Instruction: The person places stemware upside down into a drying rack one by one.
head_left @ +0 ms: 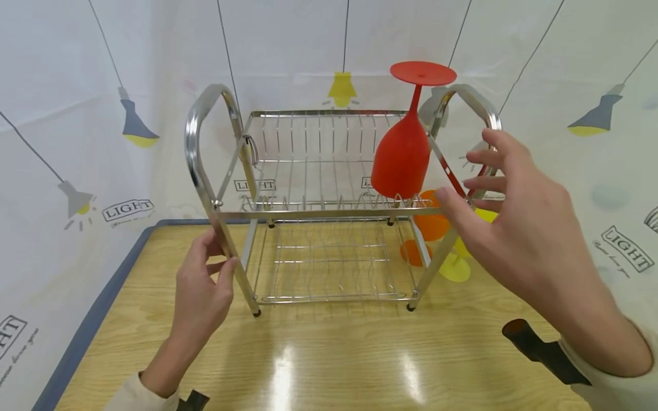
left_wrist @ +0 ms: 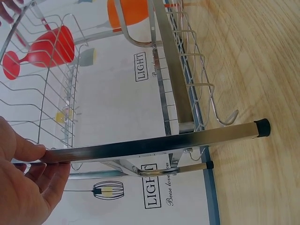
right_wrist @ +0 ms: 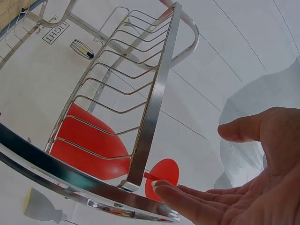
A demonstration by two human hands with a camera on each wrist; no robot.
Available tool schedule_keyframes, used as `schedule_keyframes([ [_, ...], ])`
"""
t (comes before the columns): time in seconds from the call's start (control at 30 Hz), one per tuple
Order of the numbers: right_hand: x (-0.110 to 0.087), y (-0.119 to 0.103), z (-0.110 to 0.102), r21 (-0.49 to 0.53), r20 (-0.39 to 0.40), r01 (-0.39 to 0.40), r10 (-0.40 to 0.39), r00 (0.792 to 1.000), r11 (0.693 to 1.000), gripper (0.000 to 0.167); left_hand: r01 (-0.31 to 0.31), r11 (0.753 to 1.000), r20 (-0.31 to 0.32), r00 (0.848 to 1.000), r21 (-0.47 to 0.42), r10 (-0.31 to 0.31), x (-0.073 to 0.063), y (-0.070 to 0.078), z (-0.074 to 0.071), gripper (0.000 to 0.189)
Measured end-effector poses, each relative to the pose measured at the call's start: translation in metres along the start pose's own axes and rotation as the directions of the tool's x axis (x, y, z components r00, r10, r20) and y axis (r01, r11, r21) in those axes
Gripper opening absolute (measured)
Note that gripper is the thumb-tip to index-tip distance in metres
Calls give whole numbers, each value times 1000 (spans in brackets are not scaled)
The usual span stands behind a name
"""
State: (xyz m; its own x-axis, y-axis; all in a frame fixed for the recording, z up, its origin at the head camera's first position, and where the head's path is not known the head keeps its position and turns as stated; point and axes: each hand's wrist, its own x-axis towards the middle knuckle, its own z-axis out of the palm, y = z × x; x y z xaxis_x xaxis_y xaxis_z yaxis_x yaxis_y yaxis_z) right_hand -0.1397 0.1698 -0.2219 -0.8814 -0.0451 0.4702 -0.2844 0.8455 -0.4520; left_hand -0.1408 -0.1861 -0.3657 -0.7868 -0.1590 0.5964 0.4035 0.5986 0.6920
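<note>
A two-tier metal dish rack [head_left: 308, 214] stands on the wooden table. Upside down on its upper tier, at the right end, sits a red plastic wine glass [head_left: 403, 160] with its foot up. My left hand [head_left: 203, 285] pinches the rack's front left leg [left_wrist: 140, 144] between thumb and fingers. To the right of the wine glass, my right hand [head_left: 534, 222] is held up with thumb and fingers spread, nothing in its grasp. Its fingertips are beside the rack's right handle [head_left: 475, 103]. In the right wrist view, a fingertip overlaps the red foot [right_wrist: 164, 176].
Behind the rack's right legs stand an orange wine glass [head_left: 430, 225] and a yellow one [head_left: 456, 267], partly hidden. The lower wire tier [head_left: 334, 261] sits close above the table [head_left: 339, 354]. A white cloth printed with lamps [head_left: 319, 34] hangs behind.
</note>
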Motion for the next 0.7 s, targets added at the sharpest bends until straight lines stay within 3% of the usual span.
schedule_keyframes([
  [0.4, -17, 11, 0, 108, -15, -67, 69, 997, 992, 63, 25, 999, 20, 999, 28, -26, -1, 0, 0, 39],
  [0.7, -24, 26, 2, 127, -2, -148, 149, 989, 981, 59, 1, 1000, 11, 1000, 17, -1, -1, -1, 1, 41],
])
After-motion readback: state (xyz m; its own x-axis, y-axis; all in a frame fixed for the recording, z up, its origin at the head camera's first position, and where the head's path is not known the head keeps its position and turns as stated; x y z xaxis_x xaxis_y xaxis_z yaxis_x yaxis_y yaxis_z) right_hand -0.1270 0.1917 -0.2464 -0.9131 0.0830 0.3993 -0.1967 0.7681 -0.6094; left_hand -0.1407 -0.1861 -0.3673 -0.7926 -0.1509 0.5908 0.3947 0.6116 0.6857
